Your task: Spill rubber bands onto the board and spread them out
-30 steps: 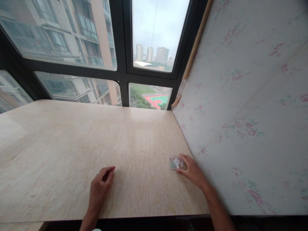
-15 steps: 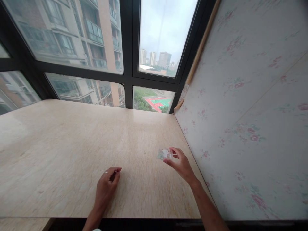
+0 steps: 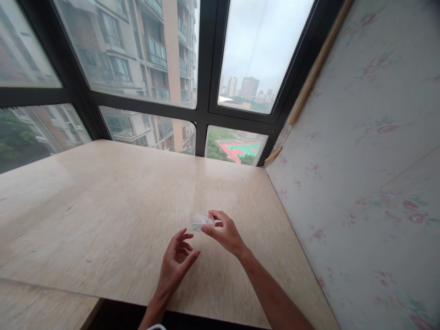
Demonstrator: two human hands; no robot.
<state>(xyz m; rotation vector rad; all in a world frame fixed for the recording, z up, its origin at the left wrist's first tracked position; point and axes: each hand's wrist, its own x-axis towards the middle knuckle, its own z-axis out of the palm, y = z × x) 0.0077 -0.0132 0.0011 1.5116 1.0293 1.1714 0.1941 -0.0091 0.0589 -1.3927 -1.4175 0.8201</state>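
Note:
A small clear packet (image 3: 198, 223) with a pale printed picture is pinched by its right edge between the thumb and fingers of my right hand (image 3: 222, 230). It is held just over the marble-look surface; whether it touches the surface I cannot tell. What the packet contains, if anything, is too small to make out. My left hand (image 3: 178, 253) is just below and left of the packet, thumb and fingers apart, with nothing between them.
The beige marble-look sill (image 3: 113, 206) spreads out under both hands. A floral-papered wall (image 3: 360, 192) bounds it on the right. Dark-framed windows (image 3: 202, 68) stand along the back. Its front edge drops to a dark gap (image 3: 117, 316) at the bottom.
My right hand has brought the packet leftward, toward my left hand. My left hand has moved closer to it and its fingers have spread. The camera view has turned slightly left.

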